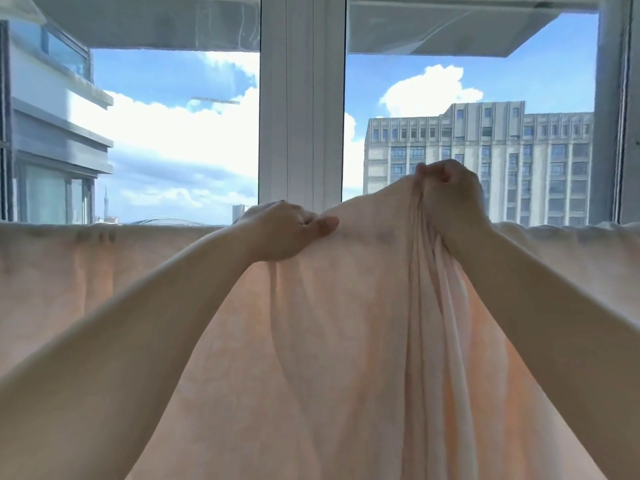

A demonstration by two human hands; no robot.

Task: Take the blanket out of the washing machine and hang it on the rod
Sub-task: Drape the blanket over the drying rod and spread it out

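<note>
Both hands are up at the top edge of the blanket (pixel 329 341). The right hand (pixel 450 195) is closed around a gathered bunch of cloth and lifts it above the rest, so the edge makes a peak there and several deep folds fall down from the fist. The left hand (pixel 284 233) holds the edge just beside it, lower, with the thumb pressed on the near face and the fingers curled over the top to the far side.

The blanket is already out of the washing machine and hangs in front of the window (pixel 301 116). The rod itself cannot be seen; the straight top line of the cloth to the left and to the right suggests that it lies under the fold there. So the step in hand seems to be the last one: spreading the blanket on the rod. Only the middle part is bunched and raised.

The long axis of the blanket runs left to right, along the top line, and the cloth falls straight down toward the person from it.

The next move probably calls for laying the bunch down over the rod and then pulling the folds sideways, so the cloth lies flat. The pull should be gentle, otherwise the blanket could slide off to one side.
</note>
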